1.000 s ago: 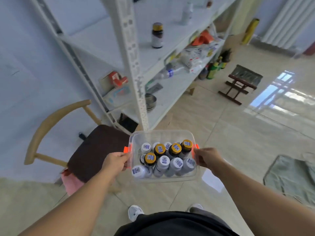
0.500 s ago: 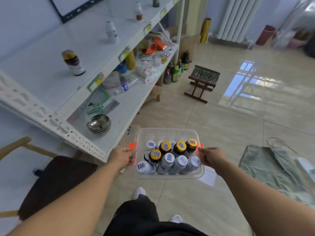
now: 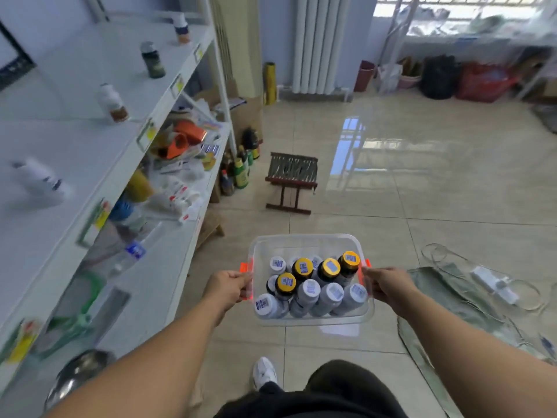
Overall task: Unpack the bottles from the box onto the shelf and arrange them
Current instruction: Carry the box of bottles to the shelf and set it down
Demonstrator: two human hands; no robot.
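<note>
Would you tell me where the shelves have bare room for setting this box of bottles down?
The upper shelf is mostly bare: a wide patch lies between the blurred white bottle and the brown-based white bottle. The lower shelf is crowded with packets, a water bottle and a steel bowl.

Clear box [image 3: 304, 241], orange latches [image 3: 245, 267]; yellow-capped and white-capped bottles [image 3: 303, 265].

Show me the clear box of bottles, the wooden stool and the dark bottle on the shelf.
clear box [image 3: 304, 245]: head view, bare far wall.
wooden stool [image 3: 291, 168]: head view, slatted seat.
dark bottle [image 3: 153, 61]: head view, middle of its body.
</note>
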